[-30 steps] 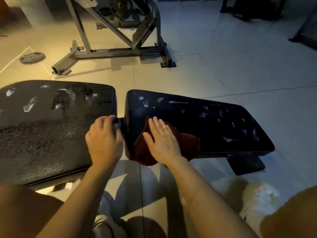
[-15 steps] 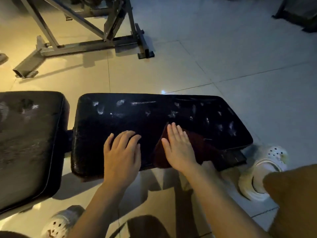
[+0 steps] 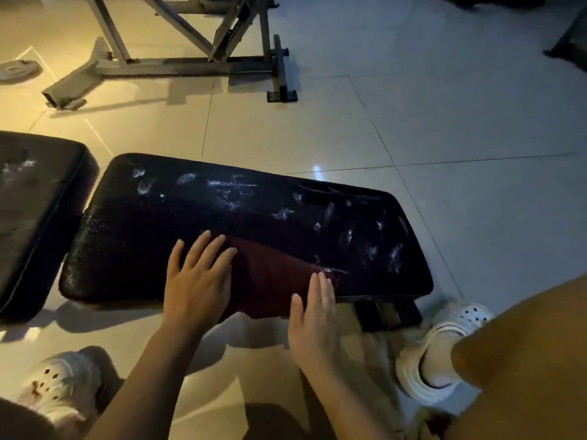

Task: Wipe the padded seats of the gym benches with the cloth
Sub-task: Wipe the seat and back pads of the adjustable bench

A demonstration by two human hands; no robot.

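1. Head view: the left hand (image 3: 197, 282) lies flat on the seat (image 3: 197, 217), fingers straight and a little spread. Its fingertips touch the left edge of the cloth (image 3: 270, 277). It holds nothing.
2. The right hand (image 3: 313, 315) also has straight fingers, close together. Its fingertips press the right end of the cloth at the near edge of the seat. The rest of the hand hangs off the edge. It does not pinch the cloth.
3. The cloth is dark red. It lies on the near side of the seat, between the two hands, and a bit of it hangs over the front edge.
4. The seat is black and shiny, with many white smudges along its far side and right end. I think those parts are not yet wiped.
5. To wipe well, I would put the whole palm on the cloth, not just the tips, so it does not slip out. Then push it up to the far smudges in long, slow strokes.
6. The left hand can lean on the seat to keep it steady.
7. A second pad (image 3: 35, 201) sits just to the left. It has smudges too.
8. White shoes (image 3: 444, 344) stand on the floor (image 3: 444, 128) near the seat. A metal frame (image 3: 190, 55) stands farther back.
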